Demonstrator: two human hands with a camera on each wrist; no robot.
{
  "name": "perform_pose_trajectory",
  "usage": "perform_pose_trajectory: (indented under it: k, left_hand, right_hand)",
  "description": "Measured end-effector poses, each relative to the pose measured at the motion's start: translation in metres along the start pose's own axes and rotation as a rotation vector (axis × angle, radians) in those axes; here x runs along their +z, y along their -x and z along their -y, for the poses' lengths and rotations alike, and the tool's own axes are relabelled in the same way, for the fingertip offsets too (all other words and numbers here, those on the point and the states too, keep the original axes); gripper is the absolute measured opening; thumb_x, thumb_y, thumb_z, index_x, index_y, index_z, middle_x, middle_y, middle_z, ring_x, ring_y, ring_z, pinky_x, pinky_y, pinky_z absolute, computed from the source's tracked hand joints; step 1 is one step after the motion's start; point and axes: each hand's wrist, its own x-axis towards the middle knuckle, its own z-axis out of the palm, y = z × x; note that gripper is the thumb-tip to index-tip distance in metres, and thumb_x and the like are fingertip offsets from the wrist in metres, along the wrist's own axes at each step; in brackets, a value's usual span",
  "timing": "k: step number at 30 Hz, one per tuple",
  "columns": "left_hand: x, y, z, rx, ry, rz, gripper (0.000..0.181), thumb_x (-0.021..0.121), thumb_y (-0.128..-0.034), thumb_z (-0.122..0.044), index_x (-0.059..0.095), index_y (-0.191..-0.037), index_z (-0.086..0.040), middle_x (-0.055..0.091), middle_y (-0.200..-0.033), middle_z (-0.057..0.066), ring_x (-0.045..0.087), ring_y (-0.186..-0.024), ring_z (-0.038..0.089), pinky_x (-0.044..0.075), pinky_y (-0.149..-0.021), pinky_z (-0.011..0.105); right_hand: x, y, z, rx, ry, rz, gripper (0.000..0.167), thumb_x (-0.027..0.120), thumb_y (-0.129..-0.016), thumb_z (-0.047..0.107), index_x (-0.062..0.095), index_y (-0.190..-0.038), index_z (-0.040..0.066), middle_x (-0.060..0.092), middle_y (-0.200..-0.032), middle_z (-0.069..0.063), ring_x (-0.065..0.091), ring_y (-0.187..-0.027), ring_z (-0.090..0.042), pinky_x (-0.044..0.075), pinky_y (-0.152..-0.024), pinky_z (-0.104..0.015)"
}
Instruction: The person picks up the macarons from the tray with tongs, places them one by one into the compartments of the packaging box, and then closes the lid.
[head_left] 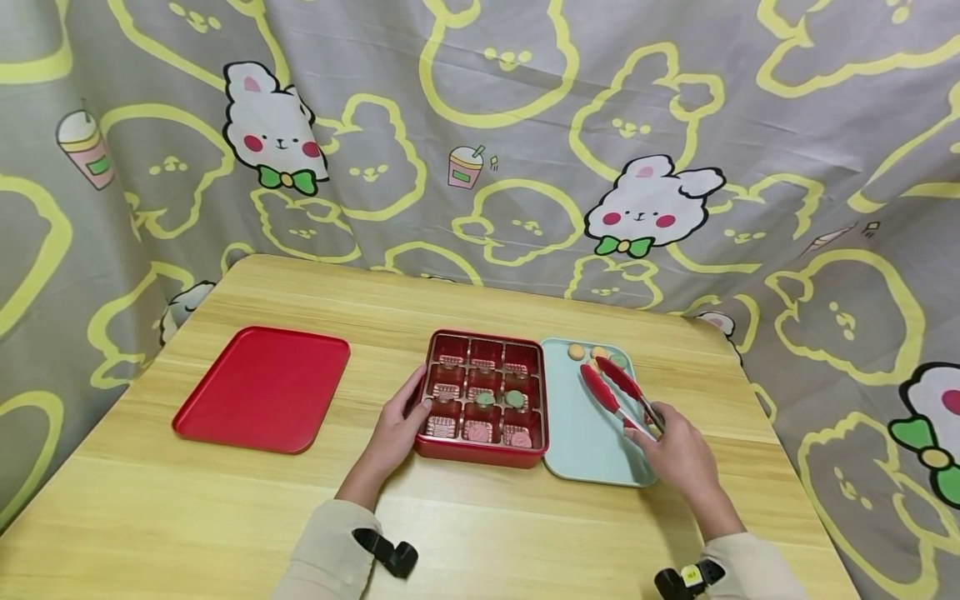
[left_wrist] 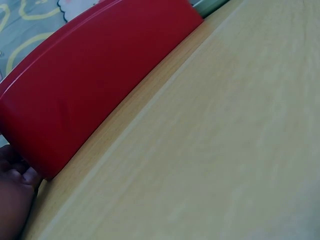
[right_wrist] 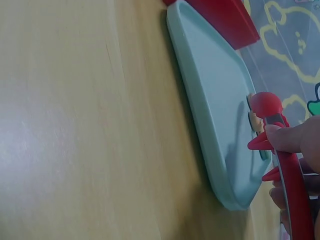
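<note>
My left hand (head_left: 397, 421) grips the left side of a red box (head_left: 480, 454), its thumb at the rim. A divided insert fills the box; pink round pieces (head_left: 477, 431) lie in the front middle and right compartments, green ones (head_left: 515, 399) in the middle and right of the centre row. In my right hand (head_left: 681, 450) is a pair of tongs (head_left: 600, 389) with red tips, spread apart above a pale green tray (head_left: 581, 454). Tan round cookies (head_left: 576, 352) and a green one (head_left: 618, 360) sit by the tray's far edge. The tongs and hand partly hide the tray's right side.
A flat red lid-like tray (head_left: 262, 392) lies at the left of the wooden table (head_left: 225, 517). The pale green tray stands right against the box. A patterned curtain (head_left: 517, 225) hangs behind the table's far edge.
</note>
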Motion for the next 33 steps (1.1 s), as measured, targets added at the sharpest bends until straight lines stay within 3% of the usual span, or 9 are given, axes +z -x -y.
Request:
perform_pose_trajectory:
  k: [13, 23, 31, 33]
  left_hand:
    - [0.0, 0.0, 0.0, 0.007, 0.006, -0.002, 0.055, 0.046, -0.0976, -0.011, 0.029, -0.149, -0.022, 0.027, -0.154, 0.005, 0.019, -0.143, 0.025, 0.016, -0.117, 0.046]
    - [0.001, 0.0, -0.004, 0.003, 0.019, -0.01, 0.055, 0.046, -0.097, -0.006, 0.03, -0.149, -0.016, 0.027, -0.154, 0.008, 0.02, -0.143, 0.026, 0.015, -0.118, 0.043]
    - [0.001, 0.009, -0.034, -0.009, 0.01, 0.012, 0.055, 0.044, -0.0965, -0.002, 0.026, -0.149, -0.005, 0.025, -0.154, 0.016, 0.018, -0.143, 0.032, 0.014, -0.117, 0.047]
    - [0.001, 0.009, -0.034, -0.013, 0.009, 0.011, 0.055, 0.044, -0.0967, -0.003, 0.026, -0.149, -0.006, 0.025, -0.154, 0.015, 0.018, -0.143, 0.031, 0.015, -0.118, 0.046]
  right_hand:
    - [0.001, -0.006, 0.0, 0.073, 0.028, 0.031, 0.073, 0.067, -0.084, 0.041, 0.041, -0.135, -0.004, 0.052, -0.126, -0.03, 0.055, -0.103, -0.042, 0.049, -0.074, -0.053]
    - [0.002, -0.01, 0.001, 0.095, 0.056, 0.054, 0.073, 0.067, -0.085, 0.039, 0.04, -0.136, -0.005, 0.051, -0.125, -0.032, 0.056, -0.097, -0.039, 0.049, -0.068, -0.047]
    - [0.001, -0.008, 0.0, 0.093, 0.049, 0.056, 0.072, 0.066, -0.085, 0.04, 0.04, -0.137, -0.004, 0.051, -0.126, -0.031, 0.056, -0.098, -0.039, 0.049, -0.067, -0.047]
    - [0.001, -0.007, 0.001, 0.089, 0.047, 0.051, 0.072, 0.066, -0.085, 0.041, 0.04, -0.137, -0.004, 0.051, -0.127, -0.031, 0.056, -0.099, -0.039, 0.049, -0.067, -0.047]
